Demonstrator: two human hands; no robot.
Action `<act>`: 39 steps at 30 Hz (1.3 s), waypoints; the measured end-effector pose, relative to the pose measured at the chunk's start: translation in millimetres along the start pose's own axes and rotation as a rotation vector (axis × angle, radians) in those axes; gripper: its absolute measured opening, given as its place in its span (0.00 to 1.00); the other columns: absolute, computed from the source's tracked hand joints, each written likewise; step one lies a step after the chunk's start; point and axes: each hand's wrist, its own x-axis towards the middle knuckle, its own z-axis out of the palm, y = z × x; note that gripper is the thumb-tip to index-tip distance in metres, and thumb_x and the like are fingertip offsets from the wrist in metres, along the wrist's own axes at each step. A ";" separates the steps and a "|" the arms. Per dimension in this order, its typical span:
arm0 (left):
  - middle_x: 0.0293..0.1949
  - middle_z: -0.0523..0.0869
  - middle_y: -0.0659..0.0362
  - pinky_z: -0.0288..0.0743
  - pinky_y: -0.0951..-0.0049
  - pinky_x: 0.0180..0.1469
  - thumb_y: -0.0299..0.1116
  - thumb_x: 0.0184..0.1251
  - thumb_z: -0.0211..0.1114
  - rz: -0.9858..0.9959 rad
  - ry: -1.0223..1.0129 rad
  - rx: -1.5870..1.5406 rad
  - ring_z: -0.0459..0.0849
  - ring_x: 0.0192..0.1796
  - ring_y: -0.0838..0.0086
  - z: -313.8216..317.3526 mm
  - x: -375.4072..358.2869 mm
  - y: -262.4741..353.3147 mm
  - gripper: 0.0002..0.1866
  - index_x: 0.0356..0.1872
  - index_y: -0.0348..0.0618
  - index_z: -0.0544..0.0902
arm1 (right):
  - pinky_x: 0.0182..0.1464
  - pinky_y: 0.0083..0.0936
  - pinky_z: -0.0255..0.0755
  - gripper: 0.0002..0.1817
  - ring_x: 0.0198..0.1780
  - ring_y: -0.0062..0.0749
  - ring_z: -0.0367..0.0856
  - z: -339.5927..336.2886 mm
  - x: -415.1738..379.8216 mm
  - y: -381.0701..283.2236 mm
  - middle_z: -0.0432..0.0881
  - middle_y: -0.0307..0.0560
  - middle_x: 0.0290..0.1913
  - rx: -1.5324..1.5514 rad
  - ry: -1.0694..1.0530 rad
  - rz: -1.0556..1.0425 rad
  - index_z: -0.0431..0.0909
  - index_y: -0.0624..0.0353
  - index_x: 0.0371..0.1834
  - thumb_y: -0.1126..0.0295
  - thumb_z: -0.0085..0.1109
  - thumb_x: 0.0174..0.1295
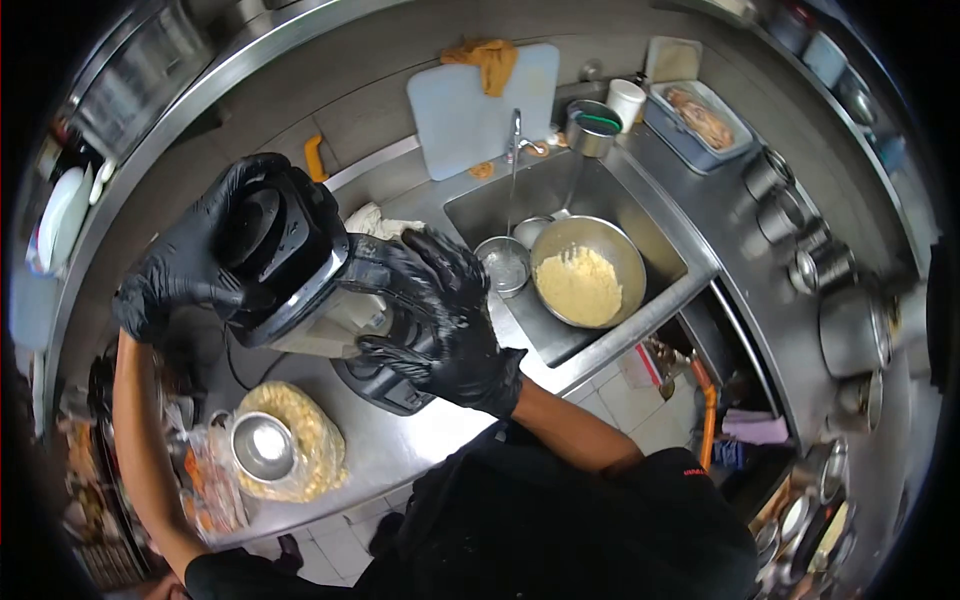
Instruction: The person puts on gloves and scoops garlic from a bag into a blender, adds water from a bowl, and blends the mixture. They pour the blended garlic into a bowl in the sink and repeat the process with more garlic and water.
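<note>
A blender jar [335,325], clear with pale smears inside, stands tilted in the view on its black base [385,390]. Its black lid [262,225] is on top. My left hand [195,255], in a black glove, grips the lid with fingers over the far side and thumb along the near edge. Also gloved in black, my right hand [440,325] is wrapped around the jar's handle [365,272], with pale wet residue on the glove. Beside the blender, a metal cup [264,447] rests on a plastic bag of pale yellow pieces [315,450].
Right of the blender is a sink [665,265] holding a metal bowl of yellow mash [580,285] and a smaller pot [502,265] under the running tap [517,140]. A cutting board [440,110] leans behind. Several metal pots [855,325] line the right counter.
</note>
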 end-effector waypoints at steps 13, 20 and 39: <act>0.57 0.73 0.53 0.61 0.72 0.63 0.44 0.69 0.50 0.016 0.406 -0.311 0.71 0.60 0.72 14.9 -25.1 -84.2 0.25 0.60 0.36 0.70 | 0.57 0.40 0.61 0.30 0.54 0.46 0.72 44.3 36.5 -3.9 0.75 0.52 0.52 -0.063 0.175 0.030 0.76 0.61 0.47 0.57 0.73 0.42; 0.60 0.73 0.54 0.59 0.69 0.66 0.43 0.72 0.45 0.052 0.467 -0.594 0.69 0.62 0.70 25.7 -12.9 -115.2 0.23 0.60 0.39 0.70 | 0.63 0.36 0.62 0.33 0.58 0.43 0.72 54.2 35.5 0.9 0.78 0.52 0.50 0.161 0.252 0.091 0.75 0.60 0.52 0.64 0.76 0.40; 0.65 0.67 0.55 0.61 0.68 0.68 0.43 0.73 0.39 0.008 0.623 -1.053 0.68 0.65 0.66 13.0 -19.9 -75.4 0.26 0.66 0.40 0.62 | 0.60 0.37 0.62 0.28 0.55 0.45 0.72 53.9 68.6 -42.0 0.77 0.51 0.51 0.482 0.323 0.040 0.75 0.60 0.49 0.64 0.73 0.44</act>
